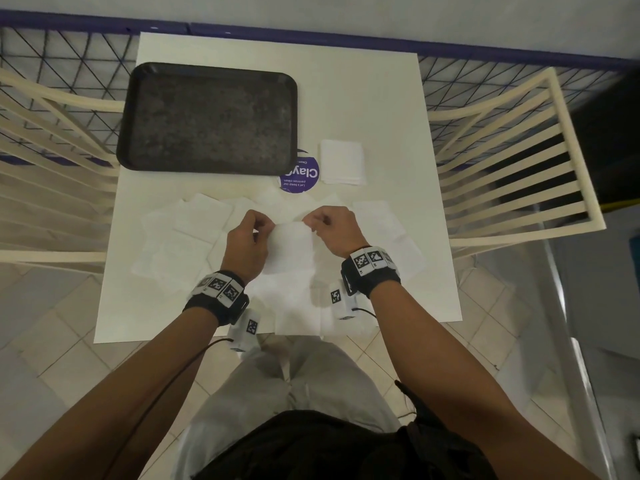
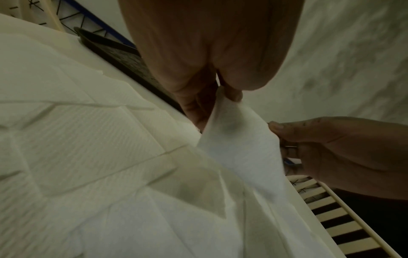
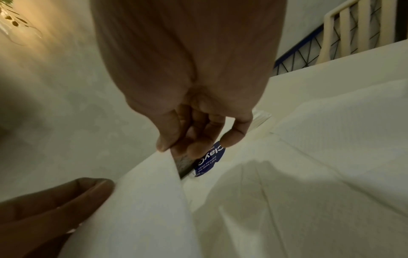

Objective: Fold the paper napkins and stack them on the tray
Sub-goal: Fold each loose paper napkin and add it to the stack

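head view: left hand (image 1: 247, 237) and right hand (image 1: 330, 228) pinch a paper napkin's (image 1: 292, 249) far corners, lifted clear to fold.

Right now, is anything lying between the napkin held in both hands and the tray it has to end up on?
Nothing visible blocks it. The left hand and right hand pinch the napkin above the table. Toward the tray lie only flat loose napkins and a purple sticker. The tray holds nothing.
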`<act>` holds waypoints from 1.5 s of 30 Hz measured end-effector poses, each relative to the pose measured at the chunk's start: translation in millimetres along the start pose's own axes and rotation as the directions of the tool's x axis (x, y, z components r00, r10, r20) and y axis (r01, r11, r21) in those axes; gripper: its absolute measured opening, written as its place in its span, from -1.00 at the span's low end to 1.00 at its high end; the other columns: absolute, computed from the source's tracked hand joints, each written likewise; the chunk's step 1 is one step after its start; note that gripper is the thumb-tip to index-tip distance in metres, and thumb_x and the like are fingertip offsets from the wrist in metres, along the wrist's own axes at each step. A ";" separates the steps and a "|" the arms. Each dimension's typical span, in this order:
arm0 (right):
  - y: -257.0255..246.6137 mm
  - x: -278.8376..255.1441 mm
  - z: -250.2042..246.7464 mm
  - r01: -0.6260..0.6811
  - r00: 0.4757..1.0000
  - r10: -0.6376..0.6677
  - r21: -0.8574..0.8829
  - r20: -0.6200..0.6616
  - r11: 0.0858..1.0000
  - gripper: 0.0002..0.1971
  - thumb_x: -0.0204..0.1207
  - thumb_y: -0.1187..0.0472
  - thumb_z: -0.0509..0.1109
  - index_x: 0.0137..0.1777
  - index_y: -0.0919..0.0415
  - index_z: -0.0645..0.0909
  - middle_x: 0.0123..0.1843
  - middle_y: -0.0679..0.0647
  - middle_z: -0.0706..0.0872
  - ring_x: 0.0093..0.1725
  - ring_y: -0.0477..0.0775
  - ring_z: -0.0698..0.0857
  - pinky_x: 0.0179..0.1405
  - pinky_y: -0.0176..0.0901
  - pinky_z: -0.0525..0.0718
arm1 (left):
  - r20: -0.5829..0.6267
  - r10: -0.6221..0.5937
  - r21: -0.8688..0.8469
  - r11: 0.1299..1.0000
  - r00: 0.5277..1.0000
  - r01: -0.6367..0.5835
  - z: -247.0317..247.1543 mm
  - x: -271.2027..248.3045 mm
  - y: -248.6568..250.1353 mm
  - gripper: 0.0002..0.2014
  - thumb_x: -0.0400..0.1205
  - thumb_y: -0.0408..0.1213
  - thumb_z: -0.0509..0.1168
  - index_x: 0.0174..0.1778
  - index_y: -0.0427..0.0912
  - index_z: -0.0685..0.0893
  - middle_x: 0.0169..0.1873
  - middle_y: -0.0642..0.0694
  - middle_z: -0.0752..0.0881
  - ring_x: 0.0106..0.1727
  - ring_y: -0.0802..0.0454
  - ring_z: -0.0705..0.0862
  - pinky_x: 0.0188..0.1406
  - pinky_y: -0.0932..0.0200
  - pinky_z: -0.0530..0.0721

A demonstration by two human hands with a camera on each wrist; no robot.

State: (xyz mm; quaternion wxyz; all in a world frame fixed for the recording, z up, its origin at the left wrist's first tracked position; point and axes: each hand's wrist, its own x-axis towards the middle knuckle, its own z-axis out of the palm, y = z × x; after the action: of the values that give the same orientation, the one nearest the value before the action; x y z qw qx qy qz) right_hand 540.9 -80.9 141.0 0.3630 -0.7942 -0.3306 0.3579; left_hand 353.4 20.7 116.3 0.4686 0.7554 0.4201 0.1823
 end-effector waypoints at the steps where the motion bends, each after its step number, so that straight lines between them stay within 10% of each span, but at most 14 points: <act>1: -0.5 -0.3 1.8 0.002 1.000 -0.002 0.005 -0.020 1.000 -0.90 0.61 0.20 0.46 -0.08 0.17 0.79 -0.25 0.00 0.76 -0.20 -0.01 0.68 -0.26 -0.58 0.50 | -0.004 -0.004 -0.004 1.000 1.000 0.004 1.3 0.1 0.3 -0.95 0.79 -0.29 0.27 0.02 -0.10 0.61 -0.09 -0.02 0.72 -0.21 0.18 0.64 -0.24 0.39 0.50; 10: -6.7 -12.6 15.1 -0.192 0.981 0.190 0.112 0.032 0.975 -0.67 0.64 -0.04 0.42 0.29 0.13 0.65 -0.08 -0.04 0.76 -0.02 -0.08 0.69 -0.02 -0.30 0.52 | -0.089 -0.052 -0.002 0.999 0.995 0.052 4.3 6.3 9.8 -0.92 0.82 -0.26 0.21 0.11 -0.18 0.58 -0.15 -0.08 0.68 -0.25 0.08 0.60 -0.31 0.32 0.46; 19: 4.3 3.0 4.0 -0.108 0.989 0.106 -0.009 -0.103 0.994 -0.89 0.61 0.25 0.44 0.06 0.25 0.74 -0.19 0.07 0.78 -0.13 0.01 0.69 -0.15 -0.48 0.52 | -0.076 -0.160 -0.093 0.984 0.984 0.153 11.4 16.1 14.6 -0.81 0.83 -0.04 0.21 0.21 -0.07 0.59 -0.18 -0.09 0.74 -0.35 -0.07 0.68 -0.42 0.24 0.59; 22: 8.6 28.7 -19.4 -0.134 0.970 0.131 -0.001 -0.205 0.991 -0.86 0.62 0.24 0.43 0.11 0.25 0.74 -0.12 0.05 0.76 -0.12 0.01 0.68 0.01 -0.27 0.61 | 0.029 -0.204 -0.105 0.973 0.979 0.206 15.7 14.6 12.7 -0.78 0.84 -0.04 0.19 0.23 -0.09 0.59 -0.26 -0.10 0.79 -0.49 -0.04 0.66 -0.53 0.23 0.62; 32: 21.8 125.3 -84.6 -0.267 0.890 0.252 0.015 -0.381 0.964 -0.76 0.65 0.22 0.37 0.24 0.23 0.72 0.16 0.15 0.80 0.18 0.13 0.73 0.09 -0.37 0.49 | 0.298 -0.336 0.112 0.942 0.893 0.317 36.4 2.4 -13.2 -0.87 0.77 -0.25 0.26 0.01 -0.05 0.73 -0.26 0.00 0.84 -0.31 -0.12 0.79 -0.18 0.04 0.75; 45: 41.8 153.2 -81.0 -0.362 0.875 0.308 -0.080 -0.372 0.929 -0.76 0.60 0.22 0.37 0.25 0.15 0.63 0.25 0.14 0.69 0.25 0.12 0.64 -0.03 -0.24 0.46 | 0.169 -0.425 0.247 0.892 0.889 0.380 43.6 12.4 -22.6 -0.88 0.65 -0.08 0.36 0.07 0.05 0.67 -0.18 0.03 0.78 -0.12 -0.09 0.77 0.02 -0.11 0.80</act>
State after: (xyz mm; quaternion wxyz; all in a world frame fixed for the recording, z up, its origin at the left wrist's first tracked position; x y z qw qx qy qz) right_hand 697.9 -9.8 95.5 0.2891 -0.9153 -0.1427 0.2415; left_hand 379.4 11.3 73.8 0.4584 0.7112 0.5308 -0.0479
